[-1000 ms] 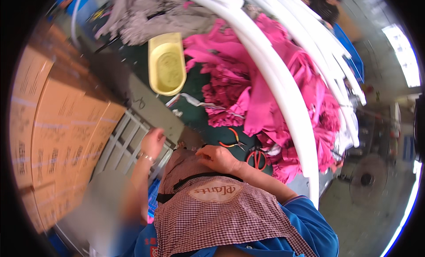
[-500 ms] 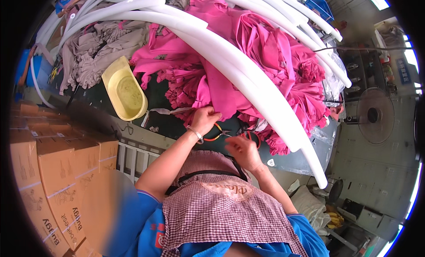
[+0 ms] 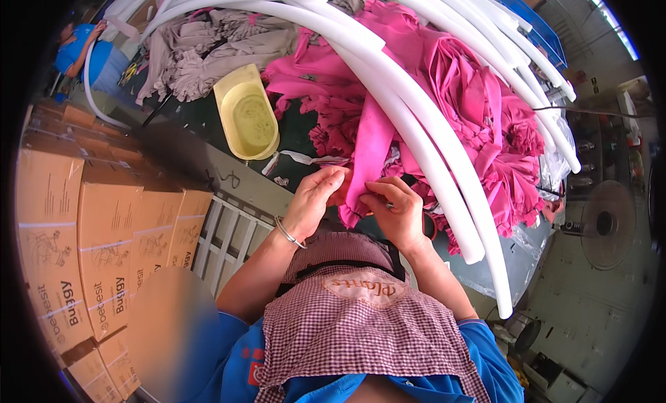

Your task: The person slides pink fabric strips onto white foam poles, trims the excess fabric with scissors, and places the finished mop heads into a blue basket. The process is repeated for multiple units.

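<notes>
Both hands (image 3: 316,198) (image 3: 397,212) pinch pink fabric strip (image 3: 371,143), long axis pointing away.

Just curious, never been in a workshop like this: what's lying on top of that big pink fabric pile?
Long white foam tubes arch across the pink fabric pile. They cover part of the fabric, so whatever lies beneath them is hidden.

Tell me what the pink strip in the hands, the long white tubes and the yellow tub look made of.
Pink strip: soft woven or knit cloth, matte; it folds and drapes. White tubes: probably foam, matte and thick, bending in smooth arcs. Yellow tub: moulded plastic, slightly glossy, with a rounded rim.
</notes>
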Demonstrator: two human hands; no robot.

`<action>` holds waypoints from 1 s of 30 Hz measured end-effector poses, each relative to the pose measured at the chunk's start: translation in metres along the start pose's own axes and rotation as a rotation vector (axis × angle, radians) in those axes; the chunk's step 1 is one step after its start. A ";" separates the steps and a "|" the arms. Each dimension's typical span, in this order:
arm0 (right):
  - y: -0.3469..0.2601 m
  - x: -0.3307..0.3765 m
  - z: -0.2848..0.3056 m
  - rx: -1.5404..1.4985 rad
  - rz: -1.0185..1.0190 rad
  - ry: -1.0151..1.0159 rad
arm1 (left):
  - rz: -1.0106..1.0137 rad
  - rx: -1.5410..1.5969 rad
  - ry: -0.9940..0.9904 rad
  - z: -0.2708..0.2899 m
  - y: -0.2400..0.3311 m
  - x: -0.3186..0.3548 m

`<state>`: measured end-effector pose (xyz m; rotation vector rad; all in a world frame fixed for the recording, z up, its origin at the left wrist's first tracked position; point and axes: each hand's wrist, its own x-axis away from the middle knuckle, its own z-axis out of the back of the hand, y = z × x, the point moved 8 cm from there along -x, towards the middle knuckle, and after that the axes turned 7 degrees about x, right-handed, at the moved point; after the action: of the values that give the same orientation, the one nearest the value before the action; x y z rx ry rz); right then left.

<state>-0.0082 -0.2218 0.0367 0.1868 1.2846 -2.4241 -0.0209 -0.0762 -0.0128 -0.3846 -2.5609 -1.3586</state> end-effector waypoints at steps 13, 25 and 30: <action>0.004 -0.015 -0.022 -0.183 -0.042 -0.179 | -0.315 -0.359 0.148 0.001 0.012 0.011; 0.033 -0.025 -0.020 -0.497 -0.239 -0.055 | -0.605 -0.559 0.319 0.007 0.033 0.005; 0.039 -0.028 -0.026 -0.880 -0.450 -0.199 | -0.332 -0.118 0.213 0.005 0.012 -0.009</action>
<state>0.0312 -0.2127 0.0008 -0.6224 2.3111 -1.8583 -0.0087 -0.0665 -0.0094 0.1701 -2.4487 -1.5678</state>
